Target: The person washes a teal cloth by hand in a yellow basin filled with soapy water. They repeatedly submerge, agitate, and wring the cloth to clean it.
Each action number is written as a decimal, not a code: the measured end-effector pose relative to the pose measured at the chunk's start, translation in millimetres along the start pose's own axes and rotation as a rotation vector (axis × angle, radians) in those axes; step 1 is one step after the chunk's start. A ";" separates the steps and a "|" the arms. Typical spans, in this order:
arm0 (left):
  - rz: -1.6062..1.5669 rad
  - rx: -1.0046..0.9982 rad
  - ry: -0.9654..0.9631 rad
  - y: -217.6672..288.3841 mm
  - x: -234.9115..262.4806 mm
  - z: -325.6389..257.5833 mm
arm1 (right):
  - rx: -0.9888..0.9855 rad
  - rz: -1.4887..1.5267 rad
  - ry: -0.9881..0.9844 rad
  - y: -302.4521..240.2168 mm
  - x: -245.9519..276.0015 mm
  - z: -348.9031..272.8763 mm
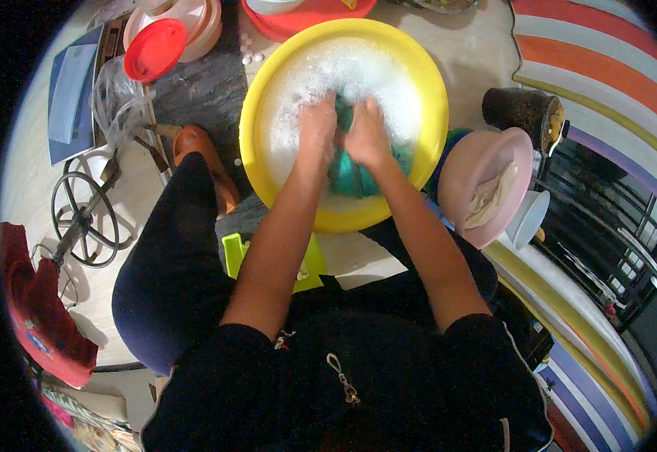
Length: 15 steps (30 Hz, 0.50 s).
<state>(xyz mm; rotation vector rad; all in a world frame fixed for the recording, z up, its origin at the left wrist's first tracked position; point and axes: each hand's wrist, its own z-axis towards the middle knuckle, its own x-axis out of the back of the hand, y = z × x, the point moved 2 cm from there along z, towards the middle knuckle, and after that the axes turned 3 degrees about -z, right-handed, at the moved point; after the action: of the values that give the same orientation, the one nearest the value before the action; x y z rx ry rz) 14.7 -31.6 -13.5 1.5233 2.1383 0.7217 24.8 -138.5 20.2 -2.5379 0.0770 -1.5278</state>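
Head view: we have both bare hands down in the yellow basin [253, 135], working in white suds [388, 75]. Green cloth [352, 179] sits in the basin, bunched between and below the hands, part of it under foam. Left hand [318, 129] is at the cloth's left edge, right hand [368, 137] lies against it. Fingers on both look bent, but foam and cloth cover the tips, so we can't tell if they're clenched on it or just pressing. Risks as we judge them: soapy cloth could slip if our hold is loose; a hard push could slop suds over the rim onto the floor [456, 83]; a right elbow swung wide could knock the pink tub [455, 177], standing just beside the basin with pale cloth [492, 197] inside.
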 end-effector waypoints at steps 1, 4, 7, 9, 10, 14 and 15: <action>0.008 -0.150 -0.004 -6.7 -0.3 7.9 | -0.052 -0.005 -0.050 3.9 -4.7 17.9; -0.190 0.016 0.114 -0.9 2.0 0.6 | -0.038 0.424 0.167 9.8 6.6 31.9; -0.893 0.207 -0.196 1.0 -2.3 6.4 | 0.195 0.721 0.272 -13.6 48.7 -19.7; -1.190 0.169 -0.449 -22.0 -7.6 18.3 | 0.516 0.603 0.308 -31.2 53.2 -54.5; -1.288 0.090 -0.572 -31.9 -12.7 21.5 | 0.584 0.512 0.330 -41.7 50.5 -70.2; -1.236 0.102 -0.449 -13.7 -28.8 -5.6 | 0.373 0.353 0.479 -49.4 37.7 -53.6; -1.182 0.129 -0.360 -3.8 -27.1 -16.1 | 0.233 0.438 0.437 -39.3 37.2 -32.7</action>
<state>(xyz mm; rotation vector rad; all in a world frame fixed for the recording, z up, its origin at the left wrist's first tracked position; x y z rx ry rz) 10.7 -61.0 -2.4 0.1916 2.2883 -0.1087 11.6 -109.1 74.6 -1.8196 0.4502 -1.7439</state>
